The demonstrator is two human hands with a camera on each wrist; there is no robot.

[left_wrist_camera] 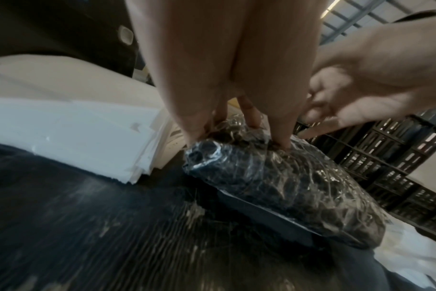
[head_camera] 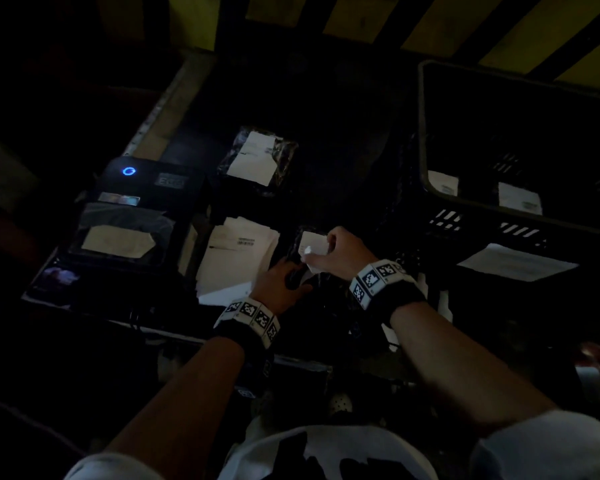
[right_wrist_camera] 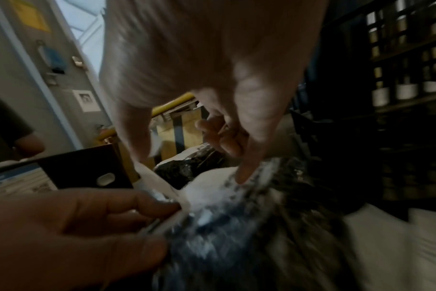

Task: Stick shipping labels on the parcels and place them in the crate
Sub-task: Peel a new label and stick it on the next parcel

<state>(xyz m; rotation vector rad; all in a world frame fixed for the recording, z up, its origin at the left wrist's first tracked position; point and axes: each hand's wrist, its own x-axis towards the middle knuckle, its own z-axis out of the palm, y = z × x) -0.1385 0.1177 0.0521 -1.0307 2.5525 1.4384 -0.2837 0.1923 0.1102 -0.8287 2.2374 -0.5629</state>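
Note:
A black shrink-wrapped parcel [head_camera: 297, 278] [left_wrist_camera: 286, 187] [right_wrist_camera: 236, 246] lies on the table's front part. My left hand [head_camera: 281, 282] [right_wrist_camera: 87, 226] grips its near left end, fingertips [left_wrist_camera: 281, 128] digging into the wrap. A white shipping label [head_camera: 312, 242] [right_wrist_camera: 207, 189] lies on the parcel's top, its left edge still lifted. My right hand [head_camera: 336, 252] [left_wrist_camera: 361, 78] holds that label, with one fingertip [right_wrist_camera: 244, 167] pressed down on it. The black slatted crate [head_camera: 426, 133] [left_wrist_camera: 398, 157] stands at the right with two labelled parcels [head_camera: 442, 183] [head_camera: 518, 199] inside.
A stack of white label sheets [head_camera: 236, 254] [left_wrist_camera: 75, 128] lies just left of my hands. Behind it rests another labelled parcel [head_camera: 257, 159]. A label printer [head_camera: 142, 181] with a blue light sits at the left, a labelled parcel [head_camera: 118, 237] in front of it.

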